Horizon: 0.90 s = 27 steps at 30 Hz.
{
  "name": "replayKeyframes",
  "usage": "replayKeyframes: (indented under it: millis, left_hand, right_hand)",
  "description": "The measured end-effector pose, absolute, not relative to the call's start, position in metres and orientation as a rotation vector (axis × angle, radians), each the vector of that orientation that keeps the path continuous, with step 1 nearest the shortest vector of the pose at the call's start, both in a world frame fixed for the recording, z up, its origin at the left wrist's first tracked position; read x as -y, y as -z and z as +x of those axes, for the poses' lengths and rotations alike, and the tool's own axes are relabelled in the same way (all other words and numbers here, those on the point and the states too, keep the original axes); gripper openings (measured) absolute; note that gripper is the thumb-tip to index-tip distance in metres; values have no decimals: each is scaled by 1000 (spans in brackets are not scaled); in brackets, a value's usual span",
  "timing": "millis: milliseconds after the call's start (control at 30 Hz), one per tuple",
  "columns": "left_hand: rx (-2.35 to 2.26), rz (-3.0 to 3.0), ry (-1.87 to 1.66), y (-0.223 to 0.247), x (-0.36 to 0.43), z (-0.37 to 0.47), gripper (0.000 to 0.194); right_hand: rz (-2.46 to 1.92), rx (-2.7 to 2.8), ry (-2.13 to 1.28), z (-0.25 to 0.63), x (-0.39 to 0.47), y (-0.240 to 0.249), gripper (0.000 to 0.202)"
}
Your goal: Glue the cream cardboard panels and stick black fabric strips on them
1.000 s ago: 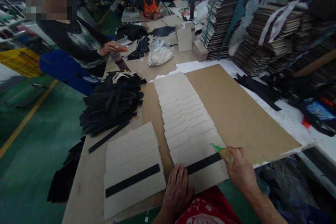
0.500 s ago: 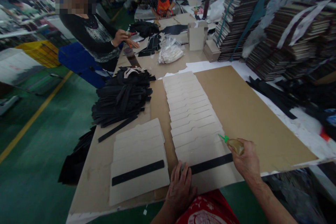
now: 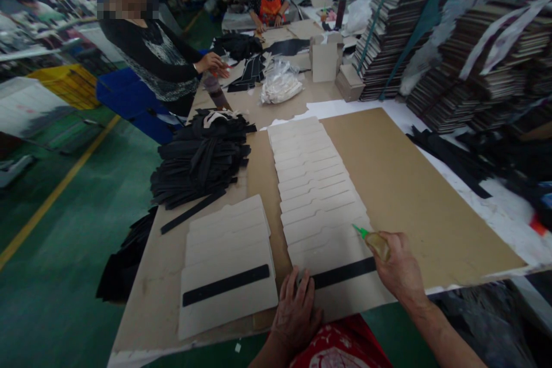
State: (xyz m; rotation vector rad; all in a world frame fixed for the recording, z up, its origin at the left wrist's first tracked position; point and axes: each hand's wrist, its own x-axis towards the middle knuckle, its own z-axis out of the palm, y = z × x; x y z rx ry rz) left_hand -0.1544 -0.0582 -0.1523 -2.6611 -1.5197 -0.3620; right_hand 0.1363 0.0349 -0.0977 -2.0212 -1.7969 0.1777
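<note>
My right hand is wrapped round a glue bottle, whose green nozzle points left over the overlapping grey boards. Under that hand ends a black strip lying across the nearest board. At the strip's left end my left hand rests flat, fingers spread, on the board's edge. To the left, a second group of boards carries another black strip on its front board.
A heap of black strips lies at the table's left, with a loose strip below it. Tall board stacks stand back right. Two people work beyond, near a plastic bag and a cup.
My right hand has moved slightly left with the bottle, bringing the nozzle further over the boards. My left hand stays in place. The person at the left has brought their hands together.
</note>
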Motion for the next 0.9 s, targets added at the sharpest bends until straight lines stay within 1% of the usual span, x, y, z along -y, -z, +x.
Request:
replayKeyframes:
  millis: [100,233,433,567,767,900]
  left_hand:
    - [1514,-2656,374,153,59,-155,54]
    - [1518,-2666,371,154,60,-154,56]
    - [1522,-2671,335,151,59,-154,55]
    - [1523,-2694,318,151,60,-155,55]
    - [1535,-2720,293,151,61,-155,57]
    - [1546,-2738,294,151,63,-156,58]
  right_hand:
    - [-1979,1876,-245,134,-33,96,23]
    - [-2076,1808,-151,129,-32,93,25]
    - [-1966,1925,-304,106,-27,89,20]
    - [-1992,1851,-252,105,-27,89,24]
    - [-1912,1936,-323,87,-23,85,20]
    - [-1919,1894,-301,75,-22,82,21]
